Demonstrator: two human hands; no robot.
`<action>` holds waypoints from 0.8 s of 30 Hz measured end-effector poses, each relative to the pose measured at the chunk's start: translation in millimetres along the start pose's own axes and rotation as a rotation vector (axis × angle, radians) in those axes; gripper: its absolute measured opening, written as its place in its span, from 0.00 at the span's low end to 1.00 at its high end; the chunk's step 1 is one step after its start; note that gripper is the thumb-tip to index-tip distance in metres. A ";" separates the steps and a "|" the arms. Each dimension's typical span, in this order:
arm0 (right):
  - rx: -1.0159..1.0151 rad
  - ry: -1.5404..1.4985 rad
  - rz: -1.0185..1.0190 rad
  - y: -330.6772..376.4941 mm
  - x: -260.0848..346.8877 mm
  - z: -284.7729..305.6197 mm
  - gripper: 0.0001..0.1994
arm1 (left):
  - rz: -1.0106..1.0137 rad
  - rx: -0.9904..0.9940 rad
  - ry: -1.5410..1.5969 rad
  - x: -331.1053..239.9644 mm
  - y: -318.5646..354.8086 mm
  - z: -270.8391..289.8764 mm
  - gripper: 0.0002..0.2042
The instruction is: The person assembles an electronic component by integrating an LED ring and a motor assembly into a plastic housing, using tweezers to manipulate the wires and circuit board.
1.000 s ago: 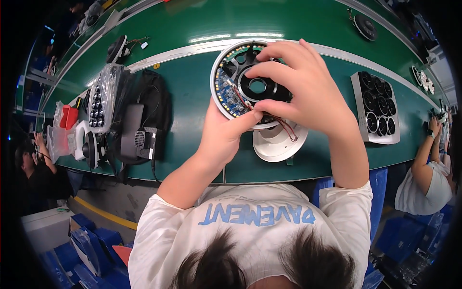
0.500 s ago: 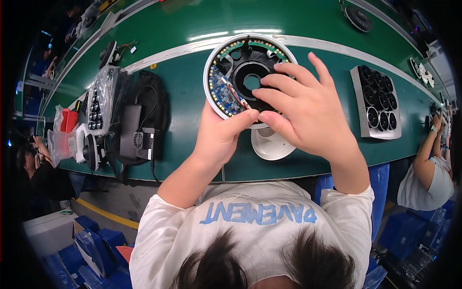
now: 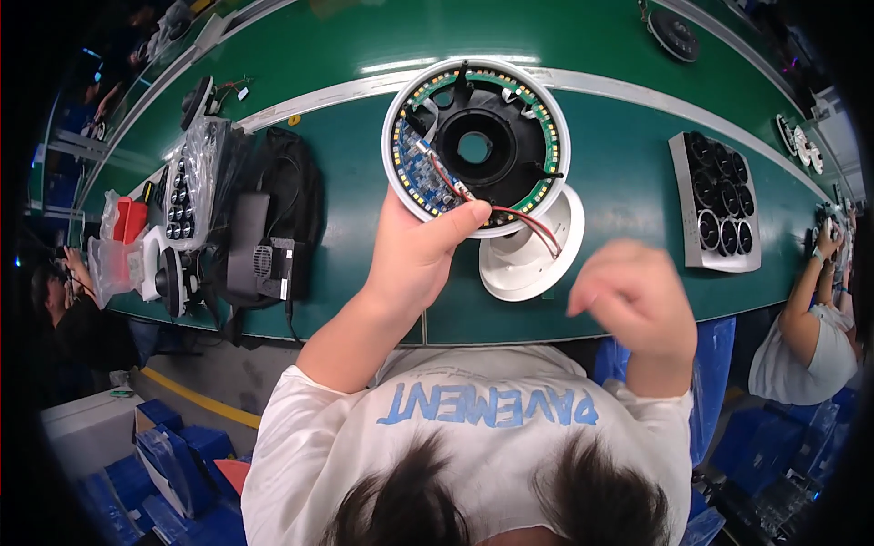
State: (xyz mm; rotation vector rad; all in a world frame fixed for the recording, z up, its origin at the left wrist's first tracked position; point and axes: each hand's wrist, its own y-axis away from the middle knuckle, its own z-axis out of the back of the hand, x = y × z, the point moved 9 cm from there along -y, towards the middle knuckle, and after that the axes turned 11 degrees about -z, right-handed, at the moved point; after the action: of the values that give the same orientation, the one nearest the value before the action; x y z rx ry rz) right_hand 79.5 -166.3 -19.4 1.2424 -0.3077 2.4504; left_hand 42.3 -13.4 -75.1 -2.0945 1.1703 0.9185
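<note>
My left hand grips the lower edge of a round white-rimmed housing, thumb over the rim. Inside the housing are a ring of small LEDs, a blue circuit board and a black centre with a round hole. Red and black wires run from the board over the lower rim and hang outside. Below and to the right, partly hidden by the housing, is a white round base, tilted. My right hand is apart from the housing, right of the base, fingers curled and smeared by motion; whether it holds anything is unclear.
At right stands a tray of round black parts. At left lie a black bag, a dark boxy device, a plastic-wrapped tray and a red item. Other people sit at both sides; blue boxes stand on the floor.
My right hand has left the inside of the housing and moved down and right, its fingers curling. The red and black wires now hang over the rim, and more of the white base shows.
</note>
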 end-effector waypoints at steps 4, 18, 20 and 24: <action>0.316 -0.251 -0.260 11.7 -44.1 -71.8 0.15 | 0.013 -0.024 0.020 -1.5 3.5 -0.3 0.26; -0.405 -1.897 -0.071 -13.5 -71.3 -63.9 0.19 | -0.113 0.047 -0.095 -2.6 12.1 -14.4 0.28; -0.658 -1.715 -0.090 -1.1 -78.4 -48.1 0.19 | -0.086 0.036 -0.097 1.5 16.3 -14.9 0.29; -0.776 -1.461 0.103 11.9 -73.7 -24.5 0.20 | 0.027 0.037 -0.091 16.3 23.3 -18.7 0.30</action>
State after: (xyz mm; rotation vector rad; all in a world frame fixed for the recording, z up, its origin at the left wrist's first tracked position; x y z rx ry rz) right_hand 96.4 -185.3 -93.8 2.2588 -1.4684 0.7753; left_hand 33.6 -46.0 -79.8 -1.9901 1.1624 0.9867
